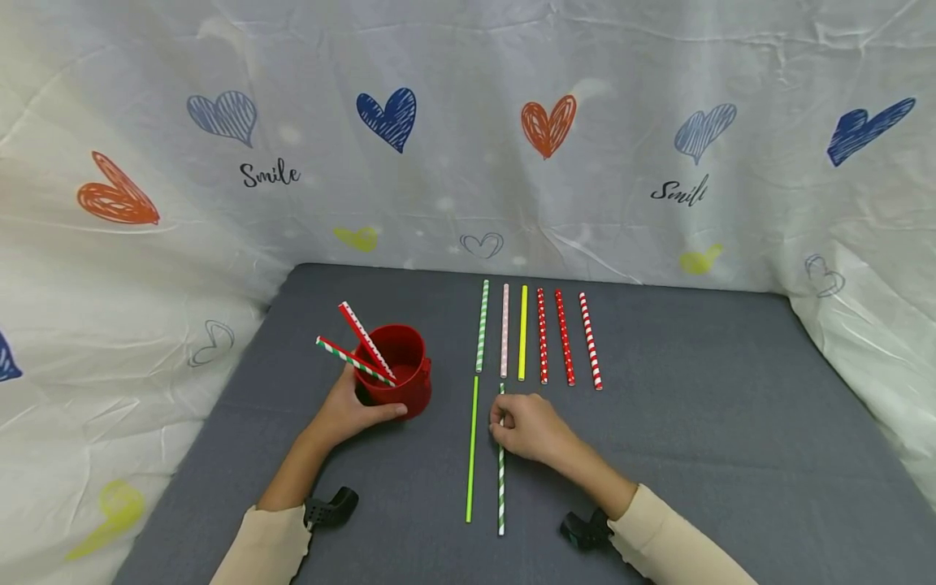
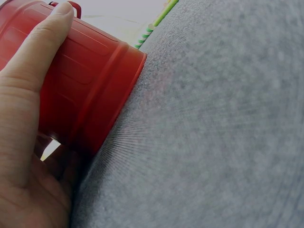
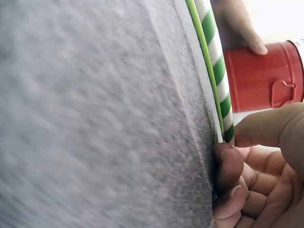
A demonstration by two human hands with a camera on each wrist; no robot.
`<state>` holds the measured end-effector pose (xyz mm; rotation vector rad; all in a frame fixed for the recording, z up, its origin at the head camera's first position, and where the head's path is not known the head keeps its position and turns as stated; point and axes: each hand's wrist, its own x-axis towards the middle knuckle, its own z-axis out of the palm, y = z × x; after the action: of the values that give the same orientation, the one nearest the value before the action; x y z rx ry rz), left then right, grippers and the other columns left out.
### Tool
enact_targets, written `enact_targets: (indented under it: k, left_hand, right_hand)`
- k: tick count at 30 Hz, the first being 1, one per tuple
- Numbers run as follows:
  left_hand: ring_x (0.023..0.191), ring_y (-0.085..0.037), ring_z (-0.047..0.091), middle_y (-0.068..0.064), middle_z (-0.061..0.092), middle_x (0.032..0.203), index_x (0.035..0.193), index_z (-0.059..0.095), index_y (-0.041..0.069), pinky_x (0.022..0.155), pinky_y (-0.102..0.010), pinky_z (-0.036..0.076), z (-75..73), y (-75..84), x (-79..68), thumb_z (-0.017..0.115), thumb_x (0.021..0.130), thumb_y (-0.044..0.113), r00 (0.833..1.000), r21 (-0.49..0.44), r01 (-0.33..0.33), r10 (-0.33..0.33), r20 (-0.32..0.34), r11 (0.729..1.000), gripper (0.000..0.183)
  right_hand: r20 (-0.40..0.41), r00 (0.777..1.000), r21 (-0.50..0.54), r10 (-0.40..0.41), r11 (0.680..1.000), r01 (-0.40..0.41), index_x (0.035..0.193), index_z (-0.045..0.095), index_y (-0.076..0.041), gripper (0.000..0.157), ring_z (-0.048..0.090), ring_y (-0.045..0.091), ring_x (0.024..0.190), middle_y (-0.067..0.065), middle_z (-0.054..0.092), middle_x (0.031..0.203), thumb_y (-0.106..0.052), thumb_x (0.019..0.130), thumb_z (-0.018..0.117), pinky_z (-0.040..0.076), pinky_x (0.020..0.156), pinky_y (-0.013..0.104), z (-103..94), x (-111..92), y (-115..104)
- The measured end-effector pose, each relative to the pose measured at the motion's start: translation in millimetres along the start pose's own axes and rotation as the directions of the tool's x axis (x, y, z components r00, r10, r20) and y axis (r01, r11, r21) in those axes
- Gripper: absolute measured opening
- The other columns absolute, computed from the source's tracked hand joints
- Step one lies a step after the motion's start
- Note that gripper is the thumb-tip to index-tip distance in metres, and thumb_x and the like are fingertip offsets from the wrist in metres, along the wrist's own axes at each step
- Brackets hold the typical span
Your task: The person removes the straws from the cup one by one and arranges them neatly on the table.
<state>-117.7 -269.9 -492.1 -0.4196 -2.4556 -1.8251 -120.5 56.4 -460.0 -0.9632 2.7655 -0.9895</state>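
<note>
My left hand [image 1: 358,410] grips a small red metal bucket [image 1: 409,398] from its near left side, the thumb lying along its wall in the left wrist view. Out of the bucket's left side lean a green-and-white striped straw [image 1: 338,351] and red-and-white patterned straws [image 1: 358,327]. At the middle of the table my right hand [image 1: 534,426] pinches a dark green-and-white striped straw [image 1: 501,496] between thumb and fingers, near its upper part. A plain lime green straw [image 1: 471,455] lies parallel, just left of it.
Beyond the right hand lies a row of straws: pale green striped [image 1: 483,325], pink [image 1: 504,329], yellow [image 1: 522,333], two red dotted ones [image 1: 564,337] and a red-and-white striped one [image 1: 591,341]. A white cloth printed with hearts [image 1: 453,195] hangs behind the grey table [image 1: 695,390].
</note>
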Motion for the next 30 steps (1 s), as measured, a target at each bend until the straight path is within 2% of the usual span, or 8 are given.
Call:
enact_targets:
  k: [5,11,22,30]
  left_hand:
    - [0.127,-0.02,0.046,-0.008,0.047,0.145,0.153,0.031,0.015,0.098,-0.032,0.046,0.2,-2.2,-0.6,0.088,0.075,0.007,1.0,0.014,-0.008,0.007,0.003,1.0,0.096]
    - [0.127,-0.02,0.046,-0.004,0.048,0.144,0.152,0.032,0.018,0.097,-0.033,0.047,0.5,-1.9,0.2,0.089,0.075,0.008,1.0,0.019,0.017,-0.016,-0.007,1.0,0.097]
    - [0.127,-0.019,0.046,-0.001,0.049,0.143,0.151,0.034,0.019,0.097,-0.031,0.048,-0.1,-2.0,0.9,0.089,0.074,0.007,1.0,0.004,0.001,-0.001,-0.005,1.0,0.096]
    - [0.127,-0.02,0.046,-0.007,0.047,0.144,0.153,0.031,0.016,0.098,-0.032,0.046,-0.8,-3.5,0.9,0.089,0.074,0.006,1.0,0.017,-0.011,0.011,-0.002,1.0,0.098]
  right_hand:
    - [0.029,1.0,-0.013,0.009,1.0,-0.009,0.073,0.062,-0.014,0.016,0.04,0.002,0.048,-0.012,0.045,0.055,-0.005,0.082,0.071,0.035,0.047,0.024,-0.9,4.6,2.3]
    - [0.023,0.999,-0.014,0.031,0.999,-0.031,0.072,0.062,-0.015,0.016,0.04,0.003,0.047,-0.012,0.045,0.053,-0.004,0.08,0.071,0.036,0.046,0.025,0.3,8.6,4.2]
    - [0.013,1.0,-0.01,0.017,1.0,-0.017,0.073,0.062,-0.015,0.016,0.04,0.003,0.047,-0.011,0.045,0.054,-0.004,0.081,0.071,0.034,0.046,0.025,2.1,8.1,5.7]
    - [0.018,1.0,0.021,0.023,1.0,-0.023,0.08,0.063,-0.015,0.012,0.042,0.003,0.048,-0.01,0.048,0.056,-0.007,0.084,0.07,0.036,0.047,0.026,1.7,5.3,5.4]
